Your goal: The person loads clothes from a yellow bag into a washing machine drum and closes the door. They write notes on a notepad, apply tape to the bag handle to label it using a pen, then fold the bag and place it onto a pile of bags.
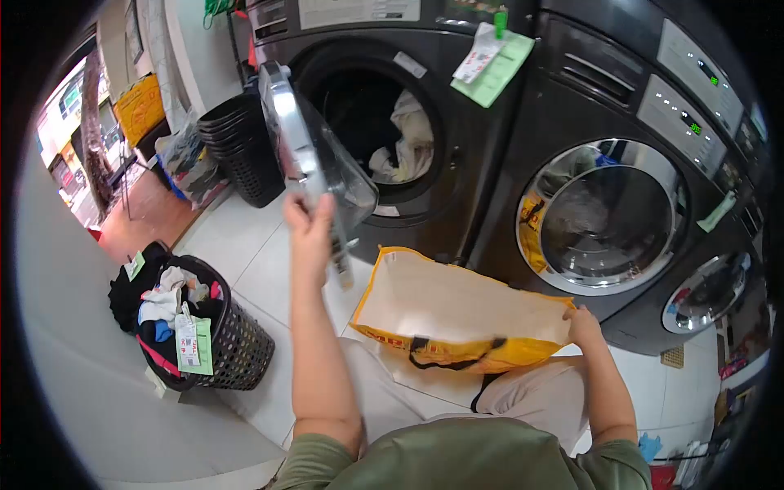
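Note:
My left hand (309,227) has its fingers curled at the rim of the open, silver-edged washing machine door (287,110), somewhat blurred. Behind that door is the machine's drum opening, with pale and dark cloth (408,139) inside. My right hand (582,327) grips the right corner of a large yellow shopping bag (531,351). The bag's mouth gapes wide, showing its white lining, and a black handle hangs on the near side. It rests by my knees, in front of the machines.
To the left, a dark perforated laundry basket (253,347) is piled with clothes, a paper tag clipped on. Stacked black baskets (237,147) stand beside the open machine. A closed front-loader (604,216) is on the right. Paper slips (496,69) hang by a green clip.

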`<state>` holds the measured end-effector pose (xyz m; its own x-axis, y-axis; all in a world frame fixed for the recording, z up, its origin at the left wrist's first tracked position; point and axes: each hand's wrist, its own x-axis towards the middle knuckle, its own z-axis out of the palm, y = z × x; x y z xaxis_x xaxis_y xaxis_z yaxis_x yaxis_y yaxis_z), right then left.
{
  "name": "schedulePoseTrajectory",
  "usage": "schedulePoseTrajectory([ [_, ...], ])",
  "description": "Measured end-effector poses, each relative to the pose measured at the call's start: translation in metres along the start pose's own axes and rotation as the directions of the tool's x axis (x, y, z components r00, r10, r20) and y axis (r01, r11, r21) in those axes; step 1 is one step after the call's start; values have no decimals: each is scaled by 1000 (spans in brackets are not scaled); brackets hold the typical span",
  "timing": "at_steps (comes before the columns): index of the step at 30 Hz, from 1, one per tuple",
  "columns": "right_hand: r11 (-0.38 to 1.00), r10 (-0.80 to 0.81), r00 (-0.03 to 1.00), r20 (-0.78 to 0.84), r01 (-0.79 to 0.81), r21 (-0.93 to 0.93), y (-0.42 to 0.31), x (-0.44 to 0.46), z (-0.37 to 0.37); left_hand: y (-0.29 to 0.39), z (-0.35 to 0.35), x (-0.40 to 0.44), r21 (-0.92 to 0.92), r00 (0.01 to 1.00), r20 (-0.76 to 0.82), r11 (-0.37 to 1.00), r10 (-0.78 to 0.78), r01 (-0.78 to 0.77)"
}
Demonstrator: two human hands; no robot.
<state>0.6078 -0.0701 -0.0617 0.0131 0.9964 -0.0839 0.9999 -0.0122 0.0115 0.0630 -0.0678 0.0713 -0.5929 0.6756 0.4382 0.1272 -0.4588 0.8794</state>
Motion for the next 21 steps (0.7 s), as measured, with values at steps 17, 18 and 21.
schedulePoseTrajectory([
  [17,936,111,974,-196,-36,350,14,-33,-2,-155,277,80,136,998,38,989,55,-59],
  [18,943,120,985,-128,-72,324,10,-40,-9,-158,280,82,133,997,53,990,48,-55],
  [21,927,86,996,-14,-75,367,4,-58,-29,-145,282,77,364,998,37,931,-41,25],
])
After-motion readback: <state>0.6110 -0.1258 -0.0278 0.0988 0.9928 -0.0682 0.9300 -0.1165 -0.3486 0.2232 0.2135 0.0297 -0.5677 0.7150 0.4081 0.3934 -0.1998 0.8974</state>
